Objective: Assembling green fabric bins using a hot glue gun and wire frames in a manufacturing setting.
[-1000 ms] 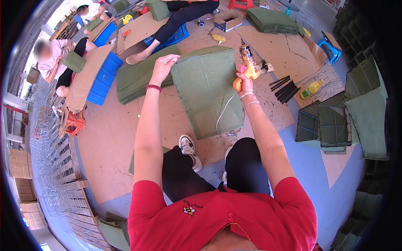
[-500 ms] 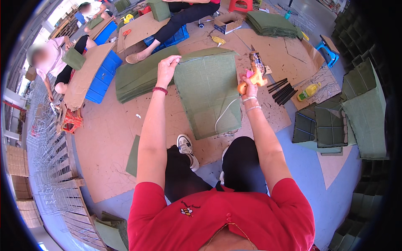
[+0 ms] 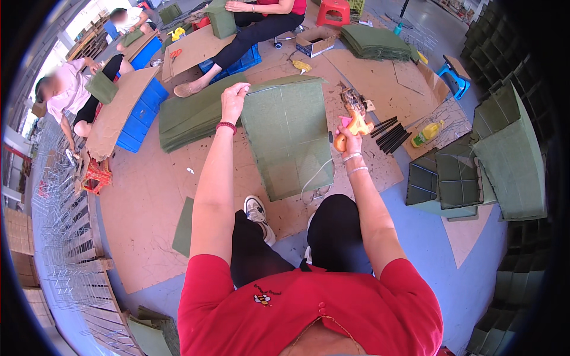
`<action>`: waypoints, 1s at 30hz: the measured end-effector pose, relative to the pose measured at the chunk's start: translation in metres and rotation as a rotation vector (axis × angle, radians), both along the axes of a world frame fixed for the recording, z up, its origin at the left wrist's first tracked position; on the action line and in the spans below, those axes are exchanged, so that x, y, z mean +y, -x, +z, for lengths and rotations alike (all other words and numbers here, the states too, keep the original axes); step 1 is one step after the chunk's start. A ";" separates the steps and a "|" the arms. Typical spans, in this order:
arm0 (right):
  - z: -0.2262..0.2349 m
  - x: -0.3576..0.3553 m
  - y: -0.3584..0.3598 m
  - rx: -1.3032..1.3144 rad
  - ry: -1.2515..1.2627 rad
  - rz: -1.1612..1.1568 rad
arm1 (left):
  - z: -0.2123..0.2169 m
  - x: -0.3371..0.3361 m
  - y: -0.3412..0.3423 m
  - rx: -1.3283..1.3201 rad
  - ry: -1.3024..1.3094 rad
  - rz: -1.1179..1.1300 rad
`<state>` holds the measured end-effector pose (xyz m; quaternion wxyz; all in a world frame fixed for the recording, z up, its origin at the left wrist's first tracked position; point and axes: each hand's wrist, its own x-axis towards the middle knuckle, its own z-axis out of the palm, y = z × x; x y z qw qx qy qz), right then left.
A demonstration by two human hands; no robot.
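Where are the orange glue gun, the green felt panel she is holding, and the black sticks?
orange glue gun point(image 3: 350, 132), head view, on its handle.
green felt panel point(image 3: 291, 139), head view, on its flat middle.
black sticks point(image 3: 390, 133), head view, mid-bundle.

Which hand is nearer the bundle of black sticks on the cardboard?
Right. The right hand, gripping an orange glue gun, sits just left of the black sticks. The left hand is far across the green panel, holding its top left corner.
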<state>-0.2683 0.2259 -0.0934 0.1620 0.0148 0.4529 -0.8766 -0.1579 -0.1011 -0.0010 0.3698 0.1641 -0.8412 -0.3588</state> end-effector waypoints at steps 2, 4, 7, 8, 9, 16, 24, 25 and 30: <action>-0.005 0.005 0.000 -0.024 -0.007 -0.011 | 0.001 -0.002 0.001 0.001 -0.001 -0.003; -0.015 0.011 0.005 -0.079 -0.023 -0.062 | 0.001 -0.001 0.004 0.026 -0.009 -0.011; -0.039 0.027 0.019 -0.125 0.024 -0.167 | 0.006 0.008 0.004 -0.019 -0.031 -0.054; -0.044 0.030 0.018 -0.135 0.021 -0.189 | 0.006 0.009 0.000 -0.011 -0.078 -0.088; -0.049 0.034 0.016 -0.133 0.024 -0.188 | 0.006 0.009 -0.003 -0.009 -0.075 -0.087; -0.091 0.078 0.012 -0.156 -0.032 -0.205 | 0.005 0.037 -0.023 -0.013 -0.011 -0.205; -0.188 0.132 -0.019 -0.272 -0.139 -0.217 | -0.005 0.067 -0.071 0.008 0.167 -0.258; -0.204 0.144 -0.018 -0.276 -0.151 -0.231 | -0.001 0.073 -0.076 0.009 0.161 -0.253; -0.258 0.190 -0.015 -0.286 -0.134 -0.254 | 0.008 0.110 -0.096 0.029 0.460 -0.373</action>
